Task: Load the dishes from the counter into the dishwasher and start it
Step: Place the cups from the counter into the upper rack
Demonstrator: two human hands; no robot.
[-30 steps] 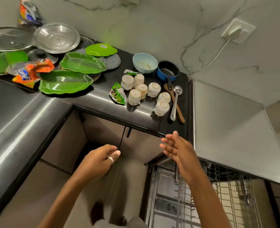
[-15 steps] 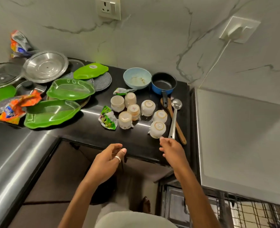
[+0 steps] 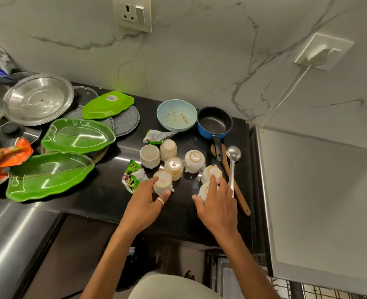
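**As our hands meet the cups, the other dishes sit on the counter**

While both our arms stretch over the black stone counter (image 3: 96,197), our left hand (image 3: 144,203) grips an upturned white ceramic cup (image 3: 162,182) at the near edge of the cluster. The thumb is on the cup's left side and the ringed finger curls round its near side. Our right hand (image 3: 218,203) lies over a second upturned white cup (image 3: 204,192) just to the right. Its fingers are slightly apart across the top and the thumb is against the near left side; we cannot tell whether they clamp it.

Five more white cups (image 3: 194,161) stand close together just beyond, one upright and the others base-up. Farther back sit a pale blue smeared bowl (image 3: 176,115) and, just right of it, a blue saucepan with a black inside (image 3: 214,121), its handle pointing near. A long steel ladle (image 3: 232,165) and a wooden spatula (image 3: 238,195) lie just right of the cups.

On the left lie three green leaf-shaped plates (image 3: 48,175), with a round steel plate (image 3: 38,99) behind them. At the near right corner we see the wire rack of the dishwasher (image 3: 320,291).
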